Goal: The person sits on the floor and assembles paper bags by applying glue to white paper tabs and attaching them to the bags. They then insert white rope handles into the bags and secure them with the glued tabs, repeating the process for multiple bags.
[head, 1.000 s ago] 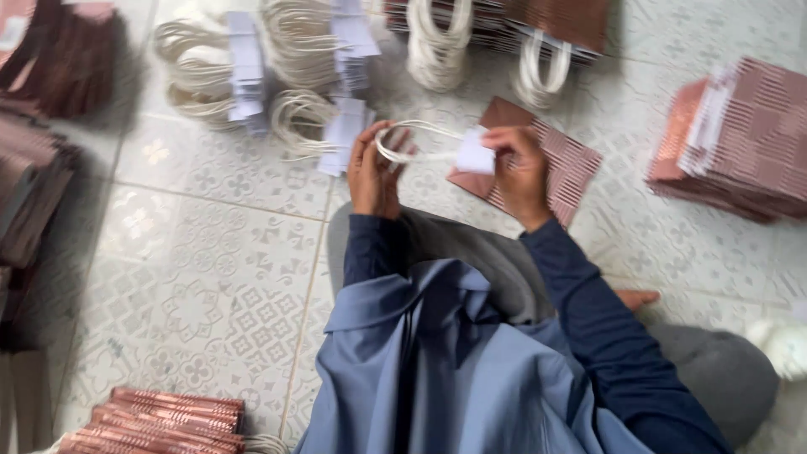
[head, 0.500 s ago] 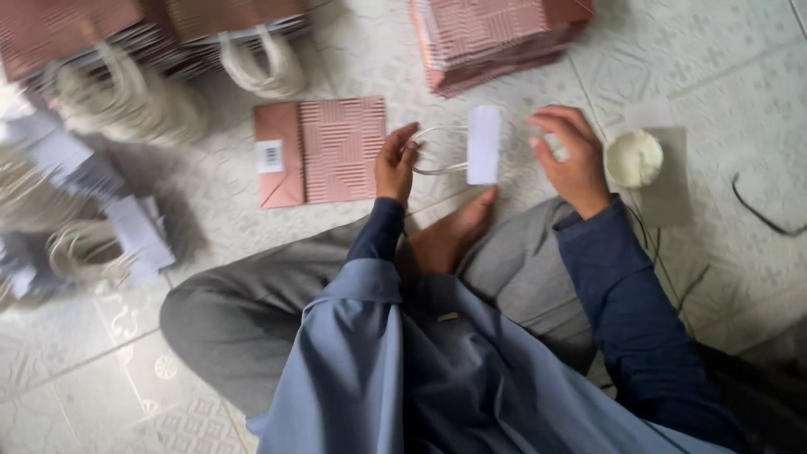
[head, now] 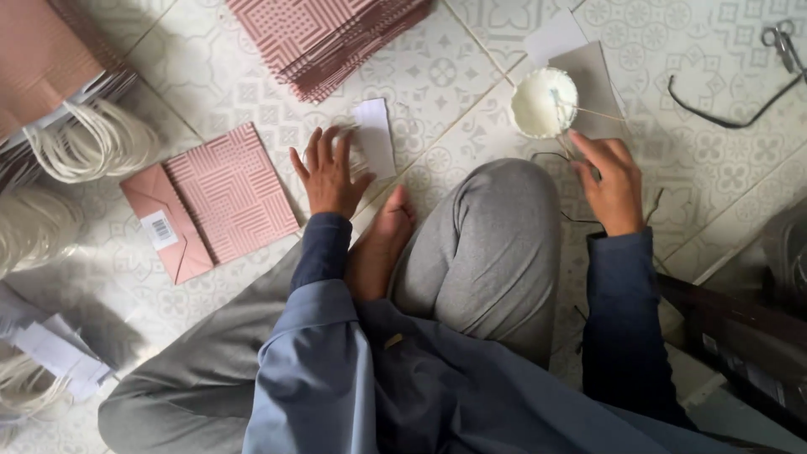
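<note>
A person sits cross-legged on a patterned tiled floor (head: pixel 437 76), seen from above. At far left, bundles of cream cord handles (head: pixel 88 143) lie beside stacked brown bags (head: pixel 42 59). Next to them a flat pink bag (head: pixel 214 197), bottom flap folded open, lies just left of the left hand (head: pixel 329 175). That hand is spread, palm down, fingertips pressing on a white paper strip (head: pixel 374 134) on the floor. Above, a stack of pink patterned bags (head: pixel 328 38) fans out. A bare foot (head: pixel 382 240) and grey-trousered knee (head: pixel 483 244) sit between the arms. To the right, a small white bowl (head: pixel 542 102) rests on grey card (head: pixel 598 76); the right hand (head: pixel 612 178), fingers drawn together, pinches a thin stick (head: pixel 588 111) that reaches into the bowl. At far right lie a dark cord (head: pixel 723 113) and scissors (head: pixel 783 40).
</note>
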